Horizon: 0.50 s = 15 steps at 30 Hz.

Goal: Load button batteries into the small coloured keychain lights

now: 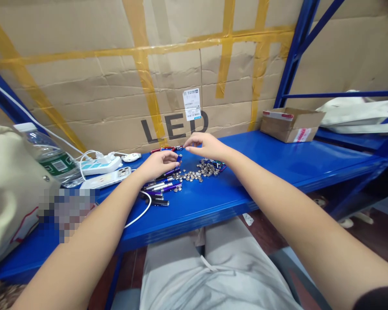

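My left hand (161,165) is closed around a short blue metal tube (179,159), its end showing past the fingertips. Just to the right, my right hand (203,145) hovers with thumb and fingers curled together; anything between its fingertips is too small to make out. Under and in front of my left hand lie several slim metal tubes (158,186) in purple, silver and black. A heap of round silver button cells (210,168) spreads over the blue shelf between the hands. Red pen-like tubes (163,149) lie behind my left hand.
Left on the blue shelf (261,168) are a white power strip (103,164), a phone (106,178), a large plastic bottle (54,159) and a cream bag (13,185). A small open carton (291,125) stands right. A big taped cardboard box (168,86) rises behind.
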Each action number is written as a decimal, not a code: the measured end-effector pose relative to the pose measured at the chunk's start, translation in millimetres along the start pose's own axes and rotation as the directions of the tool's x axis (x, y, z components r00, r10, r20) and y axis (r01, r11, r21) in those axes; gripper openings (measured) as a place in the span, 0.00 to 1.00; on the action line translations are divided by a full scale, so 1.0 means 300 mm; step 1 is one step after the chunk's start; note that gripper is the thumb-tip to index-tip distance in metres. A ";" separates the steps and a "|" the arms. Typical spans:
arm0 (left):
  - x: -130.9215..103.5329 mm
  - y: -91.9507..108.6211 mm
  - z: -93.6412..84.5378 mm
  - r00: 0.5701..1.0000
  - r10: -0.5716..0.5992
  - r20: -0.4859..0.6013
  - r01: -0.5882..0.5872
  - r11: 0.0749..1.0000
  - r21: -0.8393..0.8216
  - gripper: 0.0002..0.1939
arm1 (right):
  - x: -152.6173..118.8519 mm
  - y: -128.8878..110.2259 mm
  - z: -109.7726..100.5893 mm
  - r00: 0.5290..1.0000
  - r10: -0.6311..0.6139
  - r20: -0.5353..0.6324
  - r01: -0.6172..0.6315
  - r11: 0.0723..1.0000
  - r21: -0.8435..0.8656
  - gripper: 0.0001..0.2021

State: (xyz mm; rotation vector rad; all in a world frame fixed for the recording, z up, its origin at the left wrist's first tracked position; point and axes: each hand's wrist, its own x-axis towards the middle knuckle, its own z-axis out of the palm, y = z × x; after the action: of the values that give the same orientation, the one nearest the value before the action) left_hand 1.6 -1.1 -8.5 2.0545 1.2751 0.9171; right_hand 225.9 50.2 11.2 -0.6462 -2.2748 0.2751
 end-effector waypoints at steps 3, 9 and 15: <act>0.000 -0.001 -0.001 1.000 0.001 -0.012 0.000 1.000 0.009 0.22 | -0.008 0.031 -0.061 0.976 0.211 -0.050 -0.214 0.973 -0.084 0.13; -0.002 -0.004 -0.006 1.000 -0.007 -0.005 0.008 0.999 0.041 0.20 | -0.041 0.070 -0.130 0.752 0.532 0.390 -0.360 0.826 -0.433 0.13; -0.002 -0.004 -0.005 1.000 -0.013 -0.004 0.013 0.999 0.039 0.19 | -0.030 0.064 -0.065 0.761 0.511 0.401 -0.300 0.824 -0.481 0.10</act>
State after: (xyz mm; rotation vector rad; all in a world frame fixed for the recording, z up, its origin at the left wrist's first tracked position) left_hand -0.4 -1.1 -8.6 2.0727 1.3169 0.8966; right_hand 252.4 61.9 12.2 -1.4549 -2.7055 0.2219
